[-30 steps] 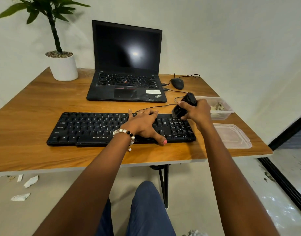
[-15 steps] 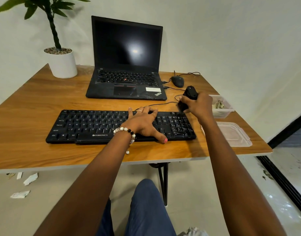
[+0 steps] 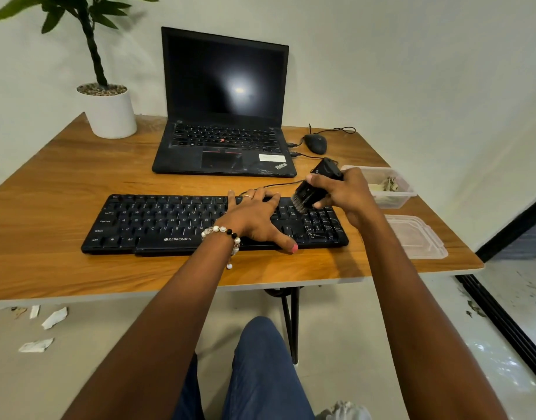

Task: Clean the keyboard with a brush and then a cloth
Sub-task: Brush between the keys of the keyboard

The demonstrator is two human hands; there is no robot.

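gripping a black brush [image 3: 313, 189] with curled fingers, the right hand [image 3: 344, 192] held its bristles on the keyboard [image 3: 169, 221] right of centre frame. the left hand [image 3: 254, 218] lay flat on the keys, fingers spread.

walls [image 3: 412, 71]: white | table [image 3: 63, 177]: wood | floor [image 3: 94, 359]: pale, paper scraps [image 3: 54, 318]

arms bare | left wrist: pearl-and-black bead bracelet [image 3: 222, 234] | ring [image 3: 248, 196], possibly silver | blue trousers [image 3: 260, 374]
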